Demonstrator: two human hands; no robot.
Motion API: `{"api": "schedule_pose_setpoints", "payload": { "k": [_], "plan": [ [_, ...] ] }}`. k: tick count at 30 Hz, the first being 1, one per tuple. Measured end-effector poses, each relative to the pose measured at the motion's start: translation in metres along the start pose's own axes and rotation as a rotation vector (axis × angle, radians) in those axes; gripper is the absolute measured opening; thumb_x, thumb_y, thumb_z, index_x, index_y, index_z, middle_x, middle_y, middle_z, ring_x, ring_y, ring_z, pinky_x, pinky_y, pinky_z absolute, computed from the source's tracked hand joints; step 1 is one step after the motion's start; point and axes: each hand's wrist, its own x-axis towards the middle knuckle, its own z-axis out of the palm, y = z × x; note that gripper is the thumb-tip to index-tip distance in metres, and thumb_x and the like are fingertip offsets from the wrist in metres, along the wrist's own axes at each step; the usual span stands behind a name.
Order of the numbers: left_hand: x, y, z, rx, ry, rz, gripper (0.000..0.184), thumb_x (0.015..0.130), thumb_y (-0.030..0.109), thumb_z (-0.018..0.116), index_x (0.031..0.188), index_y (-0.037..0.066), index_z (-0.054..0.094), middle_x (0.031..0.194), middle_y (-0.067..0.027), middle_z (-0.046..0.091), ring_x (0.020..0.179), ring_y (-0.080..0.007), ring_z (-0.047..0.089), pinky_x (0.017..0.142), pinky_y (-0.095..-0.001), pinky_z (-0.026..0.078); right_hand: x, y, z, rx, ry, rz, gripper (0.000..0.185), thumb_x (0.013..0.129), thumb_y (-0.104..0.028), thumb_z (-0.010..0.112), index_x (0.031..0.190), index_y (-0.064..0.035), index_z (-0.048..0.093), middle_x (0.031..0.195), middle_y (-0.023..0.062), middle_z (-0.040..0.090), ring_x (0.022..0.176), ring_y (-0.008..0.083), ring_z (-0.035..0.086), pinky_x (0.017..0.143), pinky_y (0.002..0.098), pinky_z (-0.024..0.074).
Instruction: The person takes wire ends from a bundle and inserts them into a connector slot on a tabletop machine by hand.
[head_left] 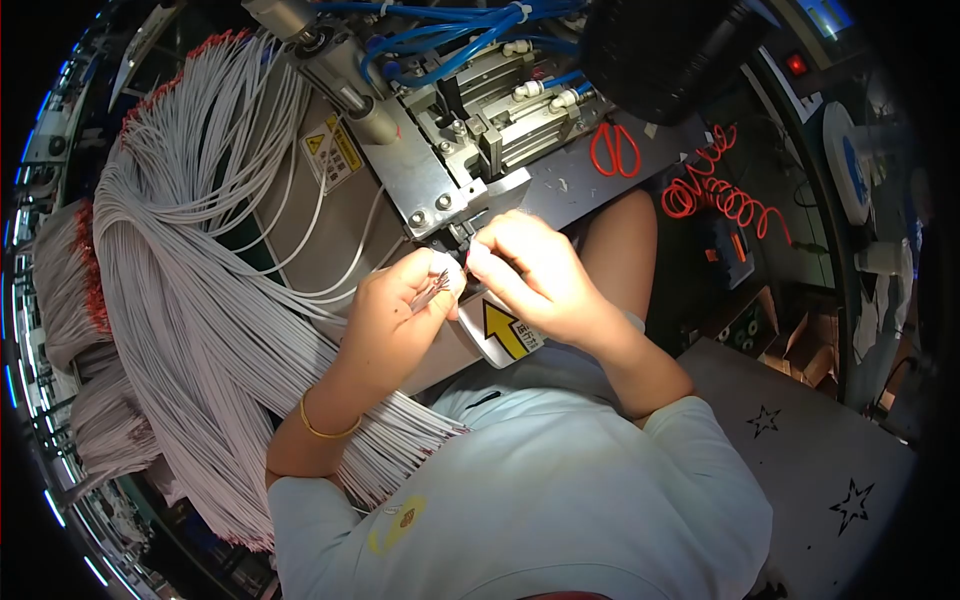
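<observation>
My left hand (385, 318) is closed around several thin wire ends (432, 292), which stick out between the thumb and fingers. Close beside it, my right hand (535, 268) is pinched; a tiny reddish spot shows at its fingertips, but what they hold is too small to make out. Both hands meet just in front of the metal head of a bench machine (425, 190). A thick bundle of long white cables (200, 330) with red ends hangs to the left and passes under my left forearm.
Red-handled scissors (614, 150) lie on the machine's table, right of the cylinders. Blue air hoses (450, 50) run across the top. A coiled red hose (715, 190) hangs at right. Below my hands is a white plate with a yellow arrow (507, 330). A grey starred surface (800, 440) stands lower right.
</observation>
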Motion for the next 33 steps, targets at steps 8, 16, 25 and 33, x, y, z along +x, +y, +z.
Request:
{"api": "schedule_pose_setpoints", "payload": {
  "k": [8,16,25,33],
  "plan": [
    [0.004,0.002,-0.008,0.428,0.029,-0.044,0.015,0.084,0.009,0.067,0.083,-0.002,0.057,0.067,-0.0151,0.058,0.055,-0.0252,0.054,0.055,-0.0333,0.043,-0.011,0.026,0.0,0.077,0.057,0.371,0.017,0.09,-0.015,0.056,0.084,-0.0002,0.056,0.076,0.0157,0.058,0.073,0.0325,0.057,0.069,0.0406,0.0451],
    [0.003,-0.006,-0.003,0.594,0.095,0.083,0.016,0.086,0.01,0.064,0.081,0.0,0.054,0.066,-0.0183,0.056,0.058,-0.034,0.055,0.053,-0.0399,0.041,-0.007,0.033,0.001,-0.113,0.001,0.235,0.02,0.096,-0.017,0.053,0.085,0.0,0.053,0.073,0.0117,0.051,0.067,0.0236,0.051,0.066,0.0332,0.0431],
    [0.003,-0.011,-0.004,0.646,0.088,0.101,0.014,0.088,0.01,0.063,0.083,0.0,0.054,0.065,-0.0187,0.055,0.06,-0.0366,0.055,0.054,-0.043,0.041,-0.005,0.038,-0.001,-0.263,0.033,0.098,0.018,0.094,-0.017,0.055,0.086,0.0,0.055,0.072,0.0114,0.053,0.067,0.024,0.052,0.065,0.0341,0.0434],
    [0.008,-0.02,-0.01,0.379,0.145,0.056,0.017,0.085,0.017,0.069,0.084,0.001,0.062,0.062,-0.0127,0.052,0.058,-0.0244,0.055,0.053,-0.0359,0.041,0.001,0.036,-0.014,0.089,-0.158,0.4,0.014,0.087,-0.014,0.06,0.081,-0.0013,0.056,0.068,0.0099,0.055,0.067,0.0246,0.054,0.067,0.0351,0.0434]
  ]
}}
